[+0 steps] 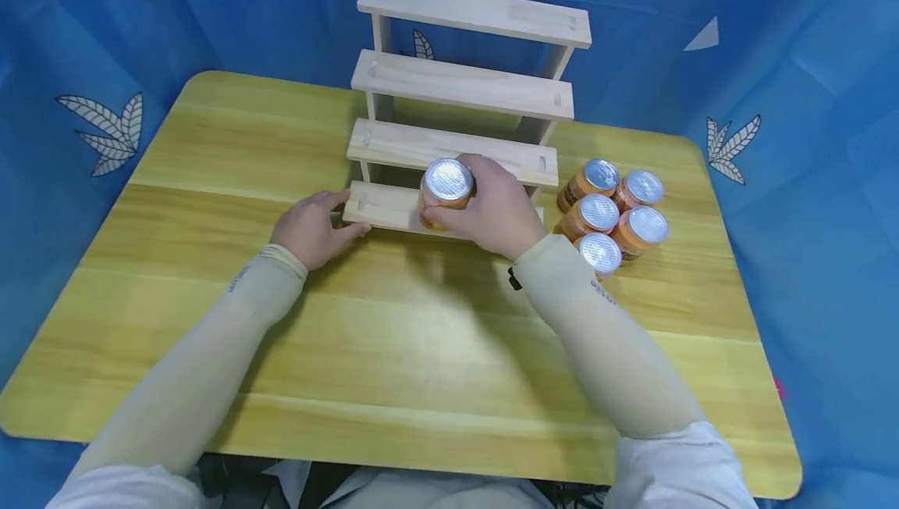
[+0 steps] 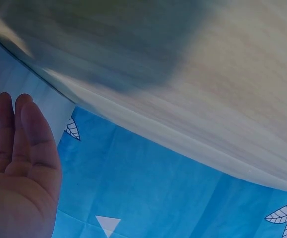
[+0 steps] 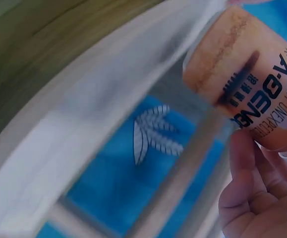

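A pale wooden stepped rack (image 1: 460, 103) with four flat plank shelves stood at the middle back of the yellow-green wood-grain bench (image 1: 211, 298), which had rounded corners. A blue cloth backdrop (image 1: 808, 103) with white leaf and triangle prints hung round the bench on all sides. Five more cans (image 1: 614, 216), orange-sided with shiny silver lids, stood upright in a tight cluster on the bench just right of the rack's lowest step, touching one another, well clear of the left hand. Nothing lay between the hands and the rack; the upper three shelves were bare.

The held can (image 1: 447, 193) was a short cylinder, orange label with dark lettering, foil-bright top, upright over the lowest shelf (image 1: 382, 208), near its middle. Whether its base touched the plank could not be told; the right wrist view showed it blurred beside the shelf edge.

The right hand (image 1: 495, 208) had its fingers (image 3: 245, 163) curled round the can's side from the right, thumb side toward the person, gripping it. The left hand (image 1: 312, 228) rested at the left end of the lowest shelf, fingers fairly straight and close together, fingertips touching the plank's end and front edge, holding nothing. Both forearms wore beige sleeves (image 1: 232, 337).
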A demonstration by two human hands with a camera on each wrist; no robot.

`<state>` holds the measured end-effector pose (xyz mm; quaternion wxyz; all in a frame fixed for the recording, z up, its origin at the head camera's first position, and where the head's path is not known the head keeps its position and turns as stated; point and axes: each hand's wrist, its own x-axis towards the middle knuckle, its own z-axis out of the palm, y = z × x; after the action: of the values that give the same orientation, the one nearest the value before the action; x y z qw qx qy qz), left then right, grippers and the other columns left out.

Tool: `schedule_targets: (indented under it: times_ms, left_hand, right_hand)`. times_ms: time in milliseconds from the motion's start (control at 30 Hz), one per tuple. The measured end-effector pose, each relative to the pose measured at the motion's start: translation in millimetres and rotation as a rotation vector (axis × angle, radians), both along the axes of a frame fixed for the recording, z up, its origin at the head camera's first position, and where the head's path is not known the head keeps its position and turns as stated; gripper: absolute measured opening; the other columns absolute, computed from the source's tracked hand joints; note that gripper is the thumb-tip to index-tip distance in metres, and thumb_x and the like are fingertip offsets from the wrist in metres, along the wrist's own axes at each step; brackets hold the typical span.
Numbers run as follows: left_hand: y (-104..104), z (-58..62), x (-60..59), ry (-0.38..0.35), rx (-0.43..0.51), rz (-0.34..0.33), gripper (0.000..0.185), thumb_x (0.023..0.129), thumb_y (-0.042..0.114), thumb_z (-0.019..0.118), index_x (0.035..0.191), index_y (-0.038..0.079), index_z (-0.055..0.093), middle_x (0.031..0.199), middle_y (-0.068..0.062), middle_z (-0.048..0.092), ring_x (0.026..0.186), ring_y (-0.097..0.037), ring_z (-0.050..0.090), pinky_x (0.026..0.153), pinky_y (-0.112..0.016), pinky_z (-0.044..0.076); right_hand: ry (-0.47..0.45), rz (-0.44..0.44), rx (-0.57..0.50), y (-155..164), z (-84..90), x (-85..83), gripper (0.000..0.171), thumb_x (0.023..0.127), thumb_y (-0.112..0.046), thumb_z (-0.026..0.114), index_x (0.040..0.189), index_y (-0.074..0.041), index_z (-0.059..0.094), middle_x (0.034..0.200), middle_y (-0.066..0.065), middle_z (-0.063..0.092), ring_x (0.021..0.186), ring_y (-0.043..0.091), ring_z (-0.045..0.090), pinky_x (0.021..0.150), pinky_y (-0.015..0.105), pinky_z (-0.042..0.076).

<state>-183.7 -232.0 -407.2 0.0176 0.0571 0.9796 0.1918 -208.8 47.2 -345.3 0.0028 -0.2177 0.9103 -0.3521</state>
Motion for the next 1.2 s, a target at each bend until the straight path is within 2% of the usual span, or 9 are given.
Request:
schedule_targets:
  times_ms: [133, 267, 333, 467, 600, 700, 800, 1067, 1200]
  left_hand:
    - [-1, 0.2, 0.4, 0.01, 0.003, 0.0, 0.073, 0.079, 0.053, 0.063, 0.132, 0.004, 0.048, 0.124, -0.019, 0.056, 0.11, -0.037, 0.054, 0.084, -0.048, 0.048]
    - [-1, 0.0, 1.3, 0.005, 0.015, 0.001, 0.073, 0.079, 0.053, 0.063, 0.132, 0.004, 0.048, 0.125, -0.02, 0.055, 0.111, -0.037, 0.054, 0.084, -0.048, 0.048]
    - [-1, -0.1, 1.7, 0.008, 0.013, 0.004, 0.073, 0.08, 0.053, 0.063, 0.132, 0.004, 0.048, 0.125, -0.021, 0.054, 0.112, -0.037, 0.053, 0.085, -0.049, 0.047]
    - [-1, 1.8, 1.2, 0.013, 0.007, -0.004, 0.072, 0.08, 0.052, 0.062, 0.132, 0.004, 0.048, 0.126, -0.022, 0.053, 0.112, -0.038, 0.053, 0.085, -0.05, 0.047]
    - [0, 3.2, 1.0, 0.003, 0.014, -0.011, 0.073, 0.081, 0.052, 0.062, 0.133, 0.003, 0.047, 0.127, -0.022, 0.052, 0.113, -0.038, 0.052, 0.085, -0.05, 0.047]
    - [1, 2.9, 2.3, -0.005, 0.013, -0.006, 0.073, 0.081, 0.052, 0.062, 0.133, 0.004, 0.047, 0.128, -0.022, 0.052, 0.114, -0.039, 0.051, 0.087, -0.05, 0.046]
    - [1, 3.7, 2.2, -0.014, 0.006, -0.005, 0.073, 0.081, 0.053, 0.061, 0.134, 0.004, 0.046, 0.128, -0.022, 0.051, 0.114, -0.039, 0.051, 0.087, -0.051, 0.046]
    - [0, 3.8, 3.1, -0.021, 0.006, -0.002, 0.075, 0.081, 0.054, 0.059, 0.135, 0.004, 0.045, 0.128, -0.021, 0.052, 0.113, -0.038, 0.052, 0.087, -0.05, 0.046]
    - [0, 3.1, 2.2, -0.006, -0.004, -0.005, 0.074, 0.081, 0.054, 0.06, 0.134, 0.004, 0.046, 0.126, -0.021, 0.053, 0.111, -0.037, 0.053, 0.085, -0.05, 0.047]
  right_hand:
    - [-0.006, -0.044, -0.006, 34, 9.8, 17.1, 0.067, 0.064, -0.061, 0.071, 0.114, -0.021, 0.053, 0.104, -0.01, 0.056, 0.09, 0.006, 0.054, 0.075, 0.029, 0.048]
    - [0.03, -0.143, 0.035, 77, 21.2, 39.4, 0.071, 0.064, -0.062, 0.07, 0.118, -0.019, 0.054, 0.103, -0.006, 0.058, 0.085, 0.012, 0.055, 0.071, 0.032, 0.046]
    - [0.036, -0.202, 0.052, 100, 27.9, 50.8, 0.072, 0.065, -0.06, 0.071, 0.12, -0.017, 0.053, 0.102, -0.003, 0.058, 0.082, 0.015, 0.053, 0.067, 0.034, 0.044]
    - [0.076, -0.345, 0.082, 148, 36.4, 73.1, 0.068, 0.067, -0.051, 0.075, 0.121, -0.016, 0.055, 0.101, 0.001, 0.059, 0.076, 0.015, 0.048, 0.06, 0.029, 0.039]
    - [0.096, -0.504, 0.141, 190, 36.3, 91.4, 0.064, 0.068, -0.049, 0.075, 0.121, -0.018, 0.056, 0.1, 0.001, 0.059, 0.072, 0.015, 0.044, 0.056, 0.026, 0.034]
    - [0.06, -0.577, 0.174, 211, 30.3, 99.0, 0.068, 0.069, -0.051, 0.073, 0.124, -0.016, 0.054, 0.103, 0.003, 0.058, 0.074, 0.016, 0.045, 0.056, 0.025, 0.035]
    - [0.01, -0.593, 0.197, 226, 17.7, 103.0, 0.071, 0.07, -0.054, 0.071, 0.125, -0.013, 0.053, 0.105, 0.007, 0.058, 0.078, 0.016, 0.046, 0.057, 0.027, 0.036]
    - [-0.104, -0.505, 0.174, 236, -33.7, 97.6, 0.07, 0.07, -0.055, 0.07, 0.119, -0.01, 0.052, 0.101, 0.009, 0.059, 0.087, 0.023, 0.054, 0.065, 0.034, 0.041]
    - [-0.131, -0.474, 0.183, 232, -47.5, 93.0, 0.073, 0.069, -0.058, 0.07, 0.119, -0.008, 0.051, 0.101, 0.011, 0.06, 0.089, 0.028, 0.056, 0.068, 0.038, 0.041]
